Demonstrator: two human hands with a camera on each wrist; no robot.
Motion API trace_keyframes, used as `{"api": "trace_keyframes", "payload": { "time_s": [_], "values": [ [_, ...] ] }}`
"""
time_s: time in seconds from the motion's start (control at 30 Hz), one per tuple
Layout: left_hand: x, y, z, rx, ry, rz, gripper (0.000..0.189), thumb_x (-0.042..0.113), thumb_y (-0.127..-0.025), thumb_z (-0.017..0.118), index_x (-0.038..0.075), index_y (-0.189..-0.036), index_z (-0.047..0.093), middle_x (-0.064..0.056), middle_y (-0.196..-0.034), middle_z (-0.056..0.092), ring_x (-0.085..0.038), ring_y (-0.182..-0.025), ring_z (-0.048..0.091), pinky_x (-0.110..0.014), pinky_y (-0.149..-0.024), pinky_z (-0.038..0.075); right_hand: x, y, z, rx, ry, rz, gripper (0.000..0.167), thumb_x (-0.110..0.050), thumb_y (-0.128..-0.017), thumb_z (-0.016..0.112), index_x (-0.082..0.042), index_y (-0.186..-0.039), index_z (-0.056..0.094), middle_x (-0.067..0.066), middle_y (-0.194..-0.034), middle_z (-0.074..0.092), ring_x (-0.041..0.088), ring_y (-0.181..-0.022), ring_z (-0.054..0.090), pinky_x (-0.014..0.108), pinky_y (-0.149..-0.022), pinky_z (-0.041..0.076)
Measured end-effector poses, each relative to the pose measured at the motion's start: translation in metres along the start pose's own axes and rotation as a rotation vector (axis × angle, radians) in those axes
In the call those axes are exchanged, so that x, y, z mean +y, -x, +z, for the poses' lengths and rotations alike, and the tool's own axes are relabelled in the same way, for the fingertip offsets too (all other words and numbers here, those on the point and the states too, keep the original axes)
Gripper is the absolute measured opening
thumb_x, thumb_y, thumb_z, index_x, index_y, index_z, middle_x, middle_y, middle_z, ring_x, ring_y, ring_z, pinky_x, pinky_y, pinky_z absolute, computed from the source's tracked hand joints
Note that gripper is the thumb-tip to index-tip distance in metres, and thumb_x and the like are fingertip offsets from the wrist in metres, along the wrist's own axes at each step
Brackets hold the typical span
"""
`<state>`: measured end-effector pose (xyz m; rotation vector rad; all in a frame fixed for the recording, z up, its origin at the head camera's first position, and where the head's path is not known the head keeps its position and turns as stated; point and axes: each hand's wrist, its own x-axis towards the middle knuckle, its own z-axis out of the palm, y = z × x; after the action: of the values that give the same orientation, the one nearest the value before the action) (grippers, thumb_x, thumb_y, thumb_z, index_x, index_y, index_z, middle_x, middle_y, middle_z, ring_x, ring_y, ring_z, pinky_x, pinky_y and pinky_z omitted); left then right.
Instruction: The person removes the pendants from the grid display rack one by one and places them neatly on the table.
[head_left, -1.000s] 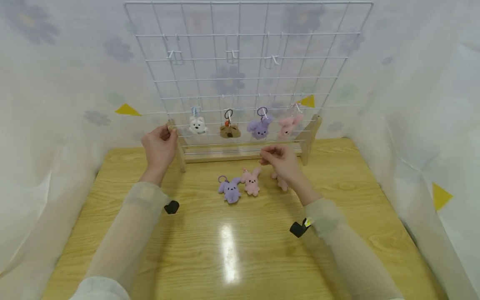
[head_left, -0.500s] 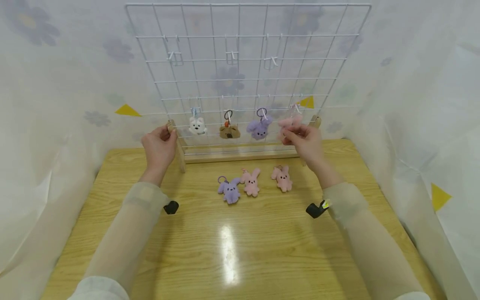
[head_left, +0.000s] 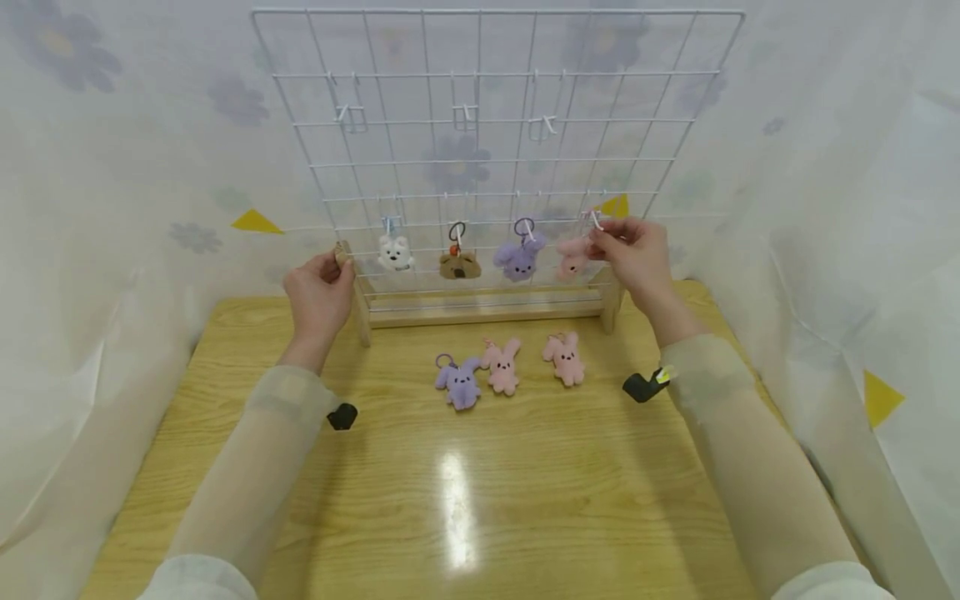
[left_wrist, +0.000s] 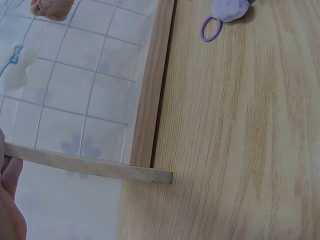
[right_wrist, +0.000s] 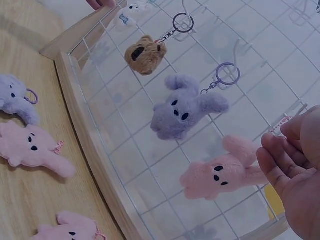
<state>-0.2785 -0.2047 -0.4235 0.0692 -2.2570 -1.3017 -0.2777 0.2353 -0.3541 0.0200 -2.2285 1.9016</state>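
Where pink rabbit (right_wrist: 215, 176) hangs, right fingers (right_wrist: 274, 167) bend (raised).

The one piece of lettering in sight is on the teal tag (left_wrist: 16, 54) of the white plush (left_wrist: 14, 77), which hangs near the left hand's (left_wrist: 11, 205) grip on the wooden post (left_wrist: 90, 165). Its pale characters look like one short word, too blurred to read with certainty.
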Motion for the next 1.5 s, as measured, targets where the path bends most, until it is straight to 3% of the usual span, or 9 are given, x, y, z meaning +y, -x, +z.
{"api": "trace_keyframes", "payload": {
  "time_s": [0.17,0.43,0.77,1.13,1.3,1.5],
  "values": [
    [0.004,0.001,0.0,-0.007,0.0,-0.014,0.024,0.01,-0.102,0.069,-0.009,-0.115,0.076,-0.024,-0.107,0.076,-0.031,-0.097,0.075,-0.019,-0.08,0.06,-0.004,-0.005,-0.004,-0.003,0.02,-0.018,0.019,-0.005,-0.102,0.069,0.01,-0.115,0.068,0.007,-0.101,0.069,0.015,-0.081,0.074,0.024,-0.081,0.062],
    [0.0,0.002,0.0,0.004,-0.01,0.004,0.024,0.011,-0.102,0.069,-0.009,-0.112,0.077,-0.023,-0.103,0.077,-0.03,-0.092,0.075,-0.011,-0.074,0.056,-0.001,-0.011,-0.005,0.012,-0.011,-0.023,0.018,-0.002,-0.099,0.073,0.01,-0.111,0.069,0.009,-0.099,0.072,0.017,-0.077,0.075,0.026,-0.077,0.064],
    [-0.002,0.002,0.001,0.016,-0.003,0.009,0.022,0.009,-0.101,0.07,-0.009,-0.111,0.077,-0.023,-0.103,0.077,-0.032,-0.092,0.076,-0.011,-0.074,0.057,0.001,-0.014,-0.002,0.005,-0.008,-0.019,0.023,-0.009,-0.098,0.076,0.009,-0.11,0.07,0.006,-0.094,0.074,0.018,-0.076,0.074,0.027,-0.077,0.064],
    [-0.002,-0.001,0.001,0.018,-0.005,0.016,0.022,0.009,-0.1,0.071,-0.009,-0.111,0.077,-0.023,-0.102,0.077,-0.03,-0.091,0.076,-0.01,-0.074,0.055,0.001,-0.016,-0.001,0.013,-0.008,-0.049,0.019,-0.005,-0.102,0.07,0.012,-0.109,0.07,0.009,-0.098,0.074,0.017,-0.075,0.072,0.026,-0.075,0.064],
    [-0.002,0.0,0.0,0.024,-0.015,0.018,0.021,0.008,-0.1,0.07,-0.008,-0.11,0.078,-0.023,-0.102,0.077,-0.03,-0.09,0.076,-0.009,-0.074,0.055,0.002,-0.015,0.001,0.004,0.005,-0.038,0.021,-0.008,-0.099,0.075,0.01,-0.109,0.071,0.006,-0.096,0.074,0.017,-0.075,0.074,0.028,-0.075,0.065],
    [0.0,0.001,0.0,0.021,-0.011,0.011,0.022,0.009,-0.101,0.07,-0.008,-0.112,0.078,-0.022,-0.103,0.077,-0.031,-0.092,0.076,-0.012,-0.076,0.057,0.003,-0.015,0.003,0.011,-0.04,-0.057,0.024,-0.009,-0.1,0.075,0.013,-0.108,0.072,0.013,-0.097,0.075,0.017,-0.075,0.074,0.026,-0.076,0.064]
  ]
}}
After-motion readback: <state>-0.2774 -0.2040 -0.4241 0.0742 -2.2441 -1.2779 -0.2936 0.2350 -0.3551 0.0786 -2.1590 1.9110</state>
